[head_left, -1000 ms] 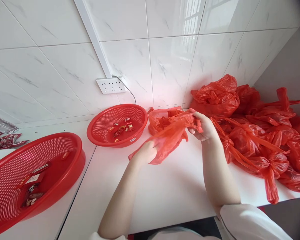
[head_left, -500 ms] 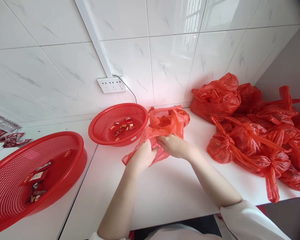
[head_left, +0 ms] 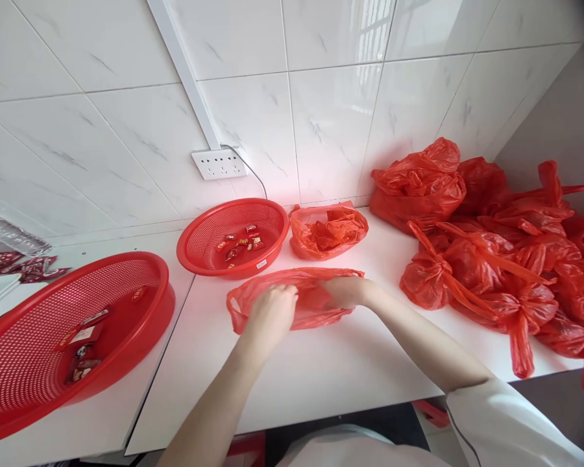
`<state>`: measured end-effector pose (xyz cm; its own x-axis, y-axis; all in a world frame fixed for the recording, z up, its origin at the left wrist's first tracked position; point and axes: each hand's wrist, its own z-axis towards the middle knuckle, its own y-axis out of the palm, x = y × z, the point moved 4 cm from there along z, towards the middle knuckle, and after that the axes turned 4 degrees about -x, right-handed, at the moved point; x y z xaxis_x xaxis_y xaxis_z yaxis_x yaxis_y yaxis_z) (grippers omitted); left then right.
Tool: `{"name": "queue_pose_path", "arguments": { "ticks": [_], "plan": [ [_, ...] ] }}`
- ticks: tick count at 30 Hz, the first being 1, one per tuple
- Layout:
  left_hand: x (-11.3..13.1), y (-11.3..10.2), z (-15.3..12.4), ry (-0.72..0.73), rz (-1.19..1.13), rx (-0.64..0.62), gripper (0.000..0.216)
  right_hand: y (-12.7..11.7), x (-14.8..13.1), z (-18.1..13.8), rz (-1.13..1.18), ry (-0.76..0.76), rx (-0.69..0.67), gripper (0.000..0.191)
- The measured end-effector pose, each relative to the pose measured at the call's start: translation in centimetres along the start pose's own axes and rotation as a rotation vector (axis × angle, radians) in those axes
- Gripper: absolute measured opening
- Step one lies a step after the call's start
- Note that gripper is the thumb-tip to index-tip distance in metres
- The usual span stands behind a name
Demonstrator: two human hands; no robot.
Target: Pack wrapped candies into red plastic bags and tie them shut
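Note:
A thin red plastic bag point(head_left: 316, 318) lies spread on the white table in front of me, its mouth wide. My left hand point(head_left: 275, 311) is at the bag's front edge, fingers curled closed on the film. Inside the bag's mouth, toward its right end, is my right hand point(head_left: 345, 292); its fingers look stretched out and are partly blurred against the red film. Just behind stands another red bag point(head_left: 321, 243) with crumpled red plastic inside. A small red basket point(head_left: 267, 263), to the left of that one, holds several small wrapped packets point(head_left: 241, 245).
A larger red basket point(head_left: 165, 279) with a few packets stands at left. Tied red bags point(head_left: 481, 266) are heaped on the right. A power strip point(head_left: 219, 164) with a cable is on the tiled wall. Dark red packets point(head_left: 43, 269) lie at far left.
The bag has gone from bunched and lifted to spread wide and lower on the table. My right hand has moved into its mouth, and the hands are farther apart.

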<state>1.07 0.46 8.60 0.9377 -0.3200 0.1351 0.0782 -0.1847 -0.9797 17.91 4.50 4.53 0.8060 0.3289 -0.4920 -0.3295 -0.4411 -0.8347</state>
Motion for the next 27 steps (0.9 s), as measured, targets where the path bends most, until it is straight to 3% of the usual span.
{"name": "queue_pose_path", "arguments": {
  "ticks": [2, 5, 10, 14, 16, 19, 21, 24, 27],
  "plan": [
    [0.7, 1.5, 0.8, 0.065, -0.001, -0.029, 0.031, 0.4, -0.9, -0.3, -0.03, -0.039, -0.123, 0.031],
    [-1.0, 3.4, 2.1, -0.054, 0.038, -0.087, 0.036, 0.4, -1.9, -1.0, -0.053, -0.145, -0.207, 0.04],
    [-4.8, 4.4, 2.5, -0.089, -0.096, -0.238, 0.078, 0.5, 0.1, -1.4, -0.146, 0.137, -0.182, 0.056],
    [-5.6, 4.8, 1.9, -0.082, -0.179, -0.307, 0.092, 0.9, 1.1, -1.0, -0.173, 0.17, -0.15, 0.057],
    [-5.4, 4.6, 1.8, -0.063, -0.249, -0.285, 0.089, 1.0, 1.1, -0.8, -0.181, 0.162, -0.13, 0.053],
    [-5.0, 3.2, 2.0, 0.003, -0.602, -0.177, 0.063, 0.8, 0.6, -0.9, -0.18, 0.12, -0.096, 0.043],
    [-5.8, 2.0, 2.4, -0.058, -0.987, -0.073, 0.05, 0.5, -0.2, -1.1, -0.171, 0.064, -0.056, 0.038],
    [-8.7, 1.5, 3.3, -0.385, -1.443, 0.061, 0.071, -0.3, -2.1, -1.7, -0.126, -0.08, 0.016, 0.036],
    [-11.0, 2.5, 4.4, -0.582, -1.632, 0.076, 0.084, -1.3, -4.6, -2.2, -0.046, -0.282, 0.046, 0.029]
  ]
}}
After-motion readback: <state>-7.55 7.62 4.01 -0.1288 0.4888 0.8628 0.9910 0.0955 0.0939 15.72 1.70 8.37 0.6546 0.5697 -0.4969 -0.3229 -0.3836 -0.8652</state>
